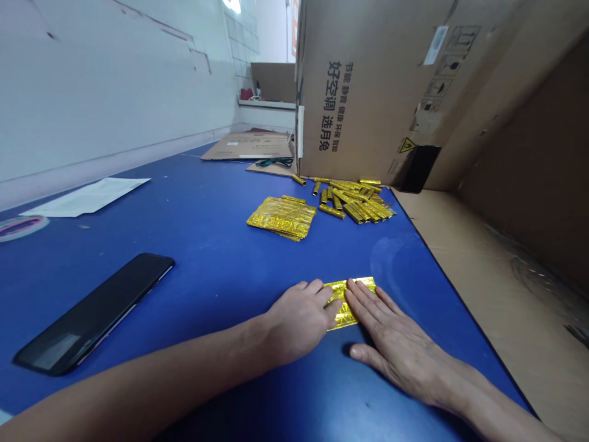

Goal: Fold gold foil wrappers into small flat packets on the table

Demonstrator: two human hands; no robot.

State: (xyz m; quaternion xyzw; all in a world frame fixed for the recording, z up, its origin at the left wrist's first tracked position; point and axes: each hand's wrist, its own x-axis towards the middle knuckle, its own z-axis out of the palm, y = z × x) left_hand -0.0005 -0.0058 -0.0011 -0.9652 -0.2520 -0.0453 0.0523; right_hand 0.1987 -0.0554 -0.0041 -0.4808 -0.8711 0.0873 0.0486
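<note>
A folded strip of gold foil lies on the blue table top, between my two hands. My left hand rests its fingertips on the strip's left end. My right hand lies flat with spread fingers across its right end, and neither hand grips it. Farther off, a stack of flat gold foil packets lies next to a loose pile of small gold foil rolls.
A black smartphone lies face up to the left, with white paper and a tape roll beyond it. A large cardboard box stands at the far edge, and a cardboard sheet lies along the right edge.
</note>
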